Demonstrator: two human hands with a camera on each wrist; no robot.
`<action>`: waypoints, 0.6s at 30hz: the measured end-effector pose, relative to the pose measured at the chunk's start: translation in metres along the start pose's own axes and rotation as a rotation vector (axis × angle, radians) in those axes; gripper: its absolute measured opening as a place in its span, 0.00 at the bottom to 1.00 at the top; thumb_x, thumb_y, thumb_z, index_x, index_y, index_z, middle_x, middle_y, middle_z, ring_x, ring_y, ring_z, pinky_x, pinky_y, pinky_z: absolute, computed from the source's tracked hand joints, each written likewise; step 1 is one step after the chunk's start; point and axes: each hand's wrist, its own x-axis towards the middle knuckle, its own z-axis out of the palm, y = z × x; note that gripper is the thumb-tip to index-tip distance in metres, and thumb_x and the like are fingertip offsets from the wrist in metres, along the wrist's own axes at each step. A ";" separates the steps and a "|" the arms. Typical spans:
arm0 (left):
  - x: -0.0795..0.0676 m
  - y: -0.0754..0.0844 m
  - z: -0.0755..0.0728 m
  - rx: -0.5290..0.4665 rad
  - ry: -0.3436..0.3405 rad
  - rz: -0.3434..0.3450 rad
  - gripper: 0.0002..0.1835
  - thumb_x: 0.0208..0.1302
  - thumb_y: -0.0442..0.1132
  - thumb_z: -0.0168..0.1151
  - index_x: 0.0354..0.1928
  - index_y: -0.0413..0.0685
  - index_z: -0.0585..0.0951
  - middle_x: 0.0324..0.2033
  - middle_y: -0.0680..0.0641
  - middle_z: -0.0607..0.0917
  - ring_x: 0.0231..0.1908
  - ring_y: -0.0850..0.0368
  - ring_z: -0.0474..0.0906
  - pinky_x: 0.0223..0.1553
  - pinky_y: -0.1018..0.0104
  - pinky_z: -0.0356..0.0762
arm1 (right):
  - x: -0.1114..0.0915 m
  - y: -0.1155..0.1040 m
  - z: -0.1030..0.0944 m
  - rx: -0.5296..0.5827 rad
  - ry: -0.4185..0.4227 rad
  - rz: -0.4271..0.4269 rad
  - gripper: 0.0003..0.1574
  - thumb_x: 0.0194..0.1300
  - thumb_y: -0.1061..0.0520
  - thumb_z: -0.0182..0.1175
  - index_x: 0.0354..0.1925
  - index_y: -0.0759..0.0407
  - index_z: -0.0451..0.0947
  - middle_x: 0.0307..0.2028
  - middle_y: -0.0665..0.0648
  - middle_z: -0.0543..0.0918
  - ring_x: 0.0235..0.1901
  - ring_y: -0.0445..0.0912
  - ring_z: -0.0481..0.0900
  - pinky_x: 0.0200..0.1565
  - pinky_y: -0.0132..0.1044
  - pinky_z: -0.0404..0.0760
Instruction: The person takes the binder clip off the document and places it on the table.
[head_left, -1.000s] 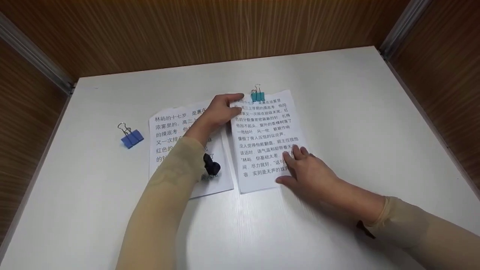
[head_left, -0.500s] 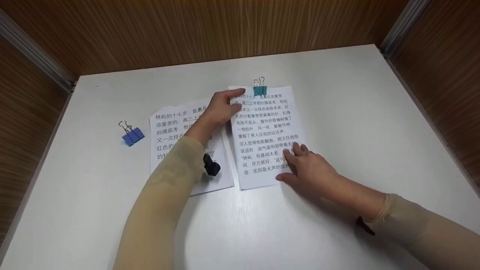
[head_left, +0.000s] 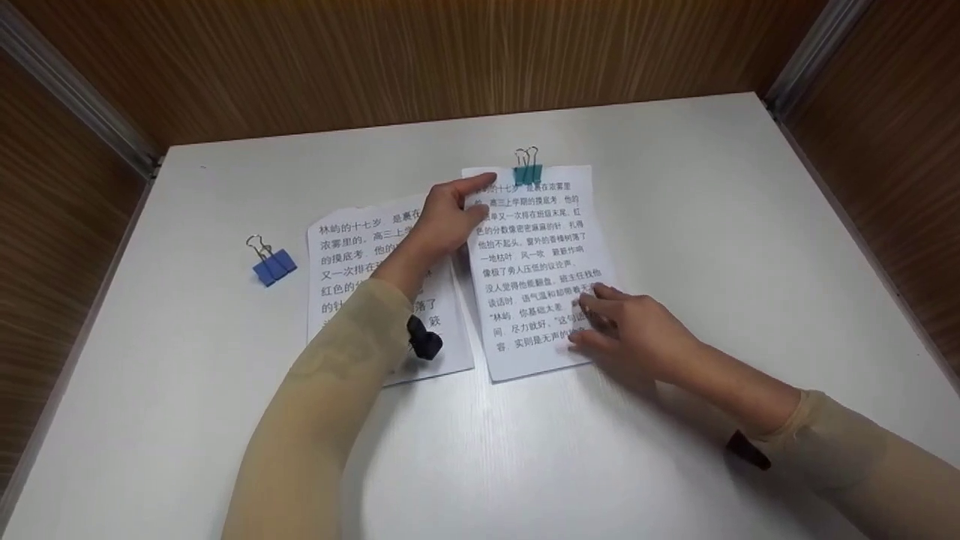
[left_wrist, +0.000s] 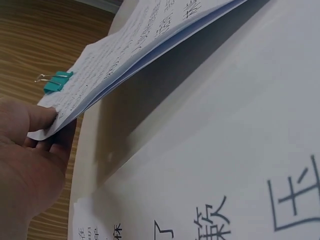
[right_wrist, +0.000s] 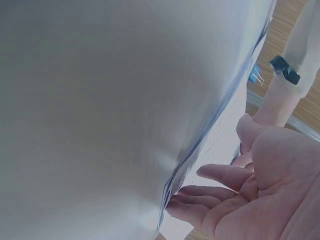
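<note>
My left hand (head_left: 452,214) pinches the upper left corner of a printed paper stack (head_left: 525,255). In the left wrist view its thumb lies over the sheets (left_wrist: 115,60) and the other fingers are beneath, with that corner raised off the table. A teal binder clip (head_left: 528,174) grips the stack's top edge, its wire handles pointing up. At the stack's lower right edge is my right hand (head_left: 645,330), its fingers loosely bent. Its fingertips (right_wrist: 175,207) touch the paper edge in the right wrist view, while the thumb stands apart.
A second printed paper stack (head_left: 352,251) lies to the left, partly hidden under my left forearm. Farther left, a blue binder clip (head_left: 274,266) rests on the white table (head_left: 187,360). Wood-grain panels (head_left: 465,60) stand behind and at both sides.
The right stack's top end, with the teal clip, has risen and shifted slightly away from me, carried by my left hand. My right hand has shifted slightly right along the paper's edge.
</note>
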 end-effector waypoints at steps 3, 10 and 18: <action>-0.005 0.002 0.001 -0.043 -0.003 0.022 0.28 0.77 0.32 0.61 0.73 0.64 0.78 0.73 0.58 0.76 0.70 0.64 0.72 0.74 0.69 0.63 | 0.002 0.004 -0.009 0.042 0.050 -0.017 0.43 0.70 0.46 0.72 0.73 0.65 0.73 0.72 0.71 0.72 0.70 0.67 0.72 0.69 0.62 0.72; -0.015 0.005 0.004 -0.122 0.005 0.067 0.27 0.77 0.30 0.61 0.72 0.62 0.79 0.71 0.55 0.78 0.57 0.61 0.82 0.62 0.68 0.77 | 0.019 0.016 -0.046 0.102 0.218 -0.012 0.40 0.71 0.49 0.73 0.74 0.63 0.74 0.67 0.68 0.79 0.56 0.61 0.85 0.55 0.53 0.81; -0.024 0.014 0.009 -0.130 0.002 0.114 0.28 0.75 0.29 0.62 0.71 0.63 0.80 0.70 0.54 0.79 0.59 0.61 0.82 0.66 0.69 0.75 | 0.054 0.026 -0.098 0.208 0.360 -0.032 0.32 0.73 0.48 0.70 0.69 0.60 0.80 0.62 0.63 0.85 0.62 0.60 0.83 0.64 0.56 0.80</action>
